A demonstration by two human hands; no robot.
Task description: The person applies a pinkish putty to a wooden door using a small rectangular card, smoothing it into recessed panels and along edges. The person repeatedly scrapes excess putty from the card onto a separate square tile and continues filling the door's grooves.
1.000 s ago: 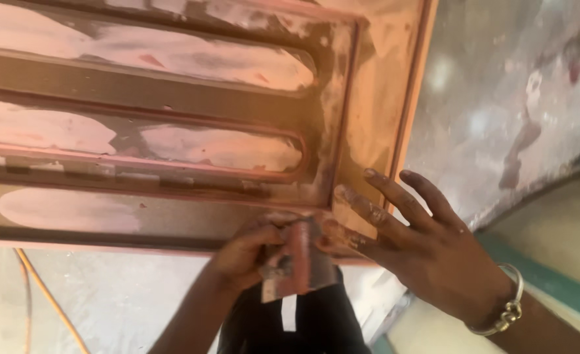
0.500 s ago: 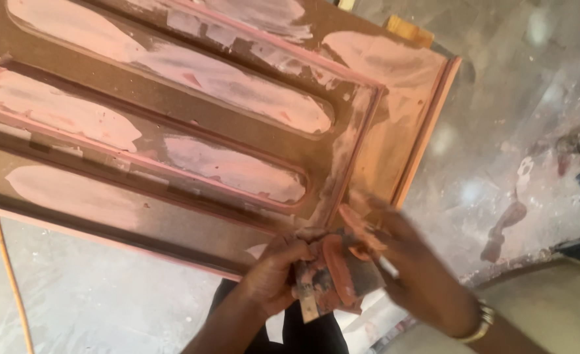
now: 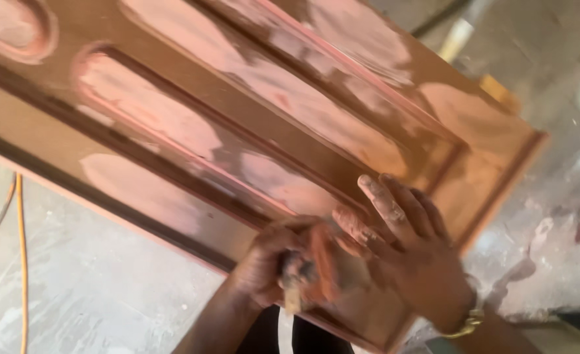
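A large brown wooden panelled door point(image 3: 250, 124) lies flat, with pale pink filler smeared over its raised panels and grooves. My left hand point(image 3: 263, 262) is near the door's front edge, closed on a small flat scraper point(image 3: 303, 269) coated in pink filler; it is blurred. My right hand point(image 3: 408, 242) rests just to the right, fingers spread and dusted with filler, its fingertips on the door surface beside the scraper. A metal bracelet point(image 3: 470, 321) circles my right wrist.
The grey concrete floor point(image 3: 93, 295) is dusty and stained. An orange cable point(image 3: 21, 262) runs along the floor at the left. A pale stick-like object point(image 3: 460, 33) lies beyond the door at the top right.
The view has swung, so the door now runs diagonally and looks closer. Both hands stay together at the door's front edge, with the scraper still in my left hand.
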